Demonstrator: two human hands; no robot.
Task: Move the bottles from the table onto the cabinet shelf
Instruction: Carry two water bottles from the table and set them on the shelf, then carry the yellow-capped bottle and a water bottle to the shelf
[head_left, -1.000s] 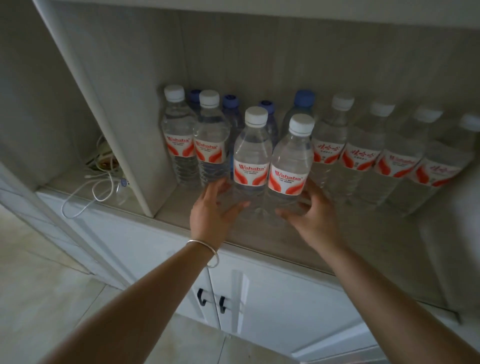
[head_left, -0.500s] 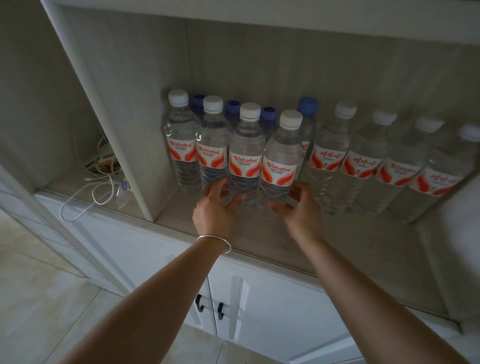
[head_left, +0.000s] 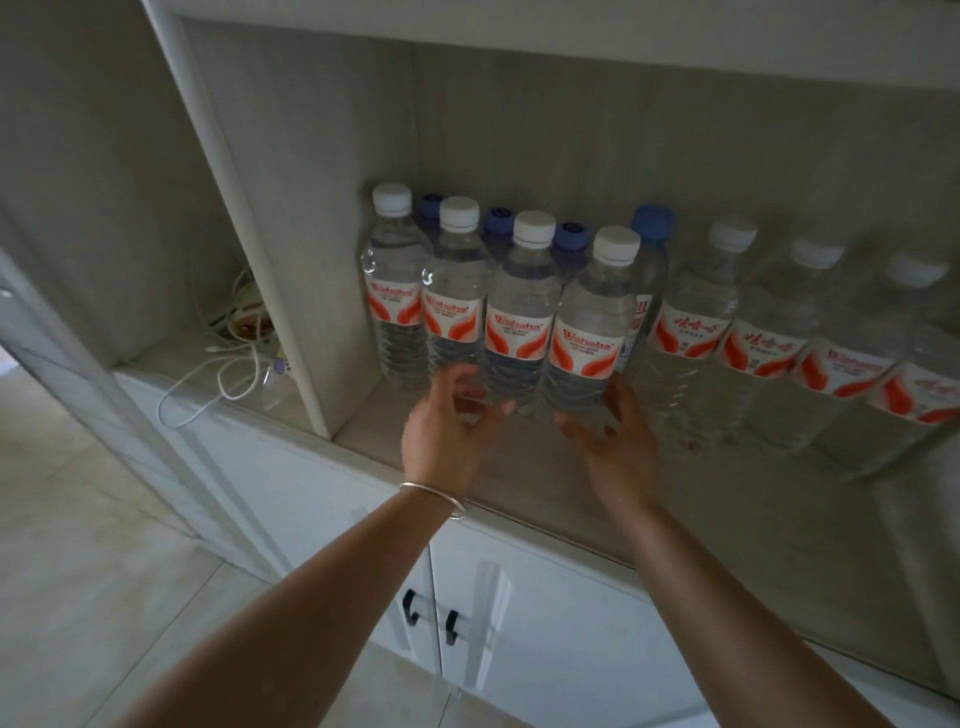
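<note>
Clear water bottles with white caps and red-and-white labels stand in a row along the cabinet shelf (head_left: 545, 483). Behind them are several blue-capped bottles (head_left: 652, 223). My left hand (head_left: 447, 431), with a silver bangle on its wrist, is at the foot of the third bottle from the left (head_left: 519, 317); its fingers are loosely curled and apart. My right hand (head_left: 618, 441) is spread around the base of the fourth bottle (head_left: 592, 332), palm facing left. Both bottles stand upright on the shelf. The table is not in view.
An upright divider panel (head_left: 291, 291) bounds the shelf on the left. Beyond it lie a white cable (head_left: 208, 384) and a power strip. More bottles (head_left: 769, 343) fill the shelf to the right. Below are white cabinet doors with black handles (head_left: 410, 608).
The two front bottles have been pushed back into line with the row. My hands have loosened and drawn slightly down from their bases. The camera has shifted right.
</note>
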